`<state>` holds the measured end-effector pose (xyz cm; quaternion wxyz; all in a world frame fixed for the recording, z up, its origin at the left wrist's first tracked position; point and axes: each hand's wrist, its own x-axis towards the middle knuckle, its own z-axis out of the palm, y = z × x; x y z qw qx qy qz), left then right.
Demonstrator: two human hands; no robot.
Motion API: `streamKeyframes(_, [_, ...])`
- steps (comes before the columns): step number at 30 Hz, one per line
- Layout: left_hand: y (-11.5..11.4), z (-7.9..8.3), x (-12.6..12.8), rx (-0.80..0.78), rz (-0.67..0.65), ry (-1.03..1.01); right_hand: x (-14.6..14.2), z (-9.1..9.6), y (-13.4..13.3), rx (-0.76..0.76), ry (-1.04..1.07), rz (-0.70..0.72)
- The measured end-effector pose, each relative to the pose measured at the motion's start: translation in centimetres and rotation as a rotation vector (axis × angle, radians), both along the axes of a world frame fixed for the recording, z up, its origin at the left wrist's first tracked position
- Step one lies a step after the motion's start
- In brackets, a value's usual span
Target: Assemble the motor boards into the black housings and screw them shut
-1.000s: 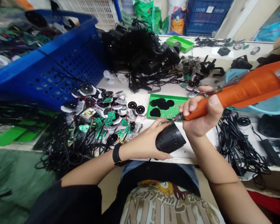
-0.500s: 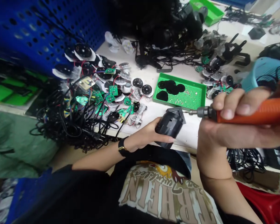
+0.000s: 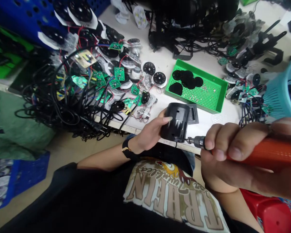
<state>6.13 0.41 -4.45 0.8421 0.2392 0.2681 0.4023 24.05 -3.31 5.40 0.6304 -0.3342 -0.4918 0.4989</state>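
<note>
My left hand grips a black plastic housing from its left side, thumb on the front, above the table's front edge. A square black flange shows at the housing's right side. My right hand is wrapped round an orange electric screwdriver, which points left. Its bit tip is at the lower right edge of the housing; whether it sits on a screw I cannot make out. Behind the housing stands a green perforated tray with black round pads and small screws in it.
Wired circuit boards and black discs pile up on the left, with tangled black cables along the edge. A light-blue basket stands at the right. Black parts and cables lie at the back. A red stool is below right.
My left hand has turned the housing more upright. The screwdriver has moved down and left, its bit now at the housing's lower right edge. The view has shifted too.
</note>
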Motion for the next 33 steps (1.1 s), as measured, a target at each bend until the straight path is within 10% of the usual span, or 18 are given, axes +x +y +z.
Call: streamKeyframes(33, [-0.4, 1.0, 1.0, 0.020, 0.019, 0.188, -1.9, -1.0, -0.3, 0.063, -0.073, 0.041])
